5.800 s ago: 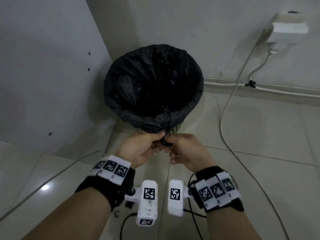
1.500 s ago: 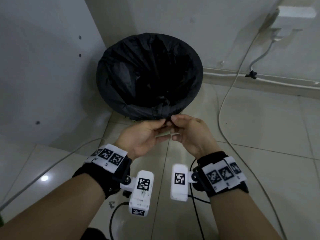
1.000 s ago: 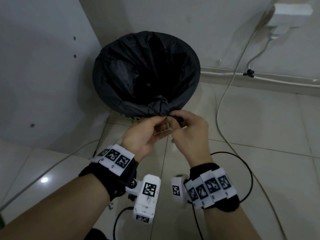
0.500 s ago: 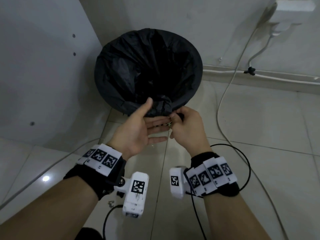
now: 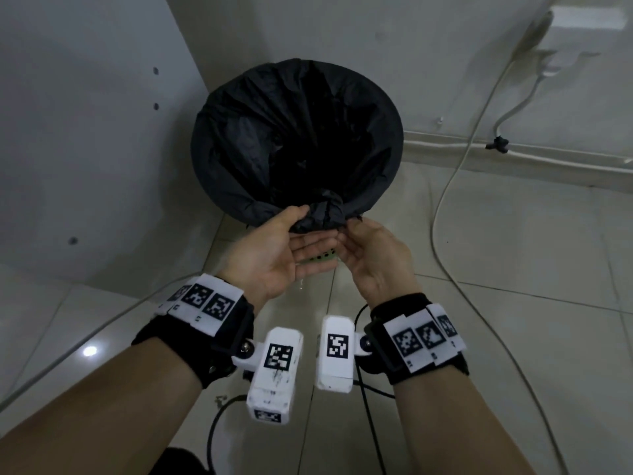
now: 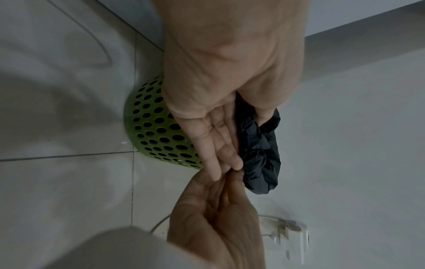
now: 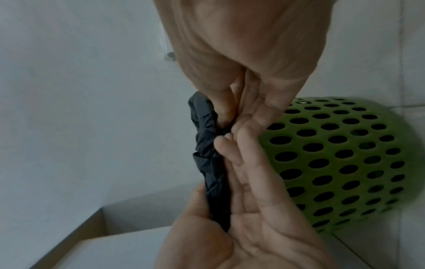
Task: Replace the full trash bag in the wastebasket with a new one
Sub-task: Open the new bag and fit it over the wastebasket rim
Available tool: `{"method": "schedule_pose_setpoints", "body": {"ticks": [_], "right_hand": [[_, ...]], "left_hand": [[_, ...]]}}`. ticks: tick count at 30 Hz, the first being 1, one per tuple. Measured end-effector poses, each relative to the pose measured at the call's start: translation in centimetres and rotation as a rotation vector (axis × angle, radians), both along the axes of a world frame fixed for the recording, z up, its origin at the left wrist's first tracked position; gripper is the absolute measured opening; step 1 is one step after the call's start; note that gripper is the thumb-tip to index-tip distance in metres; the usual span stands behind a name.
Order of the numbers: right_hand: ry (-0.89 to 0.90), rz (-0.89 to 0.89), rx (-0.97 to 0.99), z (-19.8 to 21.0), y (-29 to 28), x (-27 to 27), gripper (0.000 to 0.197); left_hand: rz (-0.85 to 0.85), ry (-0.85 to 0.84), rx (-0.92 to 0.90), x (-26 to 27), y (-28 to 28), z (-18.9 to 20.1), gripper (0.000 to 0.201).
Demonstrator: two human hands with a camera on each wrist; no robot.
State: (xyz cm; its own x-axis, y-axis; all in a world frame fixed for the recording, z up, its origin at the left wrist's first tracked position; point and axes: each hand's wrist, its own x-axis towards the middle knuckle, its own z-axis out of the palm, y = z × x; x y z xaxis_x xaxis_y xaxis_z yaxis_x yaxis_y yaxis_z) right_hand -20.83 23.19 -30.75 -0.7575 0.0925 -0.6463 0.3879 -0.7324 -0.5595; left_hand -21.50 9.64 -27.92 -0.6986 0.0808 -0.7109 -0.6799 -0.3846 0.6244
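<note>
A black trash bag (image 5: 294,138) lines the green perforated wastebasket (image 6: 151,131), which stands on the floor in a corner. At the near rim the bag's edge is gathered into a twisted bunch (image 5: 325,210). My left hand (image 5: 317,226) lies palm up under it. Its thumb is on top and its straight fingers are beneath, pinching the bunch (image 6: 260,149). My right hand (image 5: 347,236) meets it from the right. Its thumb presses the end of the bunch (image 7: 204,142) against its fingers. Only a sliver of the basket (image 5: 322,258) shows in the head view.
A white cabinet panel (image 5: 85,149) stands close on the left and a wall behind. A white cable (image 5: 442,207) runs down from a wall socket box (image 5: 579,22) across the tiled floor on the right. A black cable (image 5: 212,433) loops near my arms.
The knot at the near rim was tied earlier. My left hand has turned palm up and taken the bunch between thumb and fingers. My right hand still pinches its end.
</note>
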Motion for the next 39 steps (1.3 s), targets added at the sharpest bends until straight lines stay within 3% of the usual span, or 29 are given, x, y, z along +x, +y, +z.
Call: {"method": "schedule_pose_setpoints", "body": {"ticks": [2,9,12,15,20,23,33,39], "right_hand": [[0.039,-0.007,0.041,0.3,-0.1,0.3,0.011],[0.08,0.159,0.097,1.6,0.3,-0.8,0.04],[0.001,0.122,0.161,1.4,0.1,-1.6,0.03],[-0.01,0.102,0.169,1.0,-0.2,-1.9,0.035],[0.04,0.134,-0.058,0.3,-0.4,-1.2,0.042],[0.096,0.03,-0.176,-0.4,-0.8,-0.7,0.04],[0.064,0.057,-0.181,-1.5,-0.7,-1.3,0.044],[0.131,-0.003,-0.219,-2.2,-0.1,-0.5,0.027]], "left_hand": [[0.009,0.003,0.002,-0.1,0.1,0.0,0.035],[0.003,0.021,0.004,-0.4,0.7,0.1,0.03],[-0.013,0.02,-0.012,-0.2,0.8,0.0,0.028],[-0.019,0.023,-0.023,-0.3,0.5,-0.2,0.028],[-0.02,0.047,-0.013,-0.4,0.6,0.0,0.033],[0.01,0.048,-0.009,-0.6,0.4,-0.1,0.039],[0.007,0.063,-0.015,-0.6,0.6,-0.2,0.029],[0.006,0.08,0.011,-0.9,1.1,0.0,0.033]]}}
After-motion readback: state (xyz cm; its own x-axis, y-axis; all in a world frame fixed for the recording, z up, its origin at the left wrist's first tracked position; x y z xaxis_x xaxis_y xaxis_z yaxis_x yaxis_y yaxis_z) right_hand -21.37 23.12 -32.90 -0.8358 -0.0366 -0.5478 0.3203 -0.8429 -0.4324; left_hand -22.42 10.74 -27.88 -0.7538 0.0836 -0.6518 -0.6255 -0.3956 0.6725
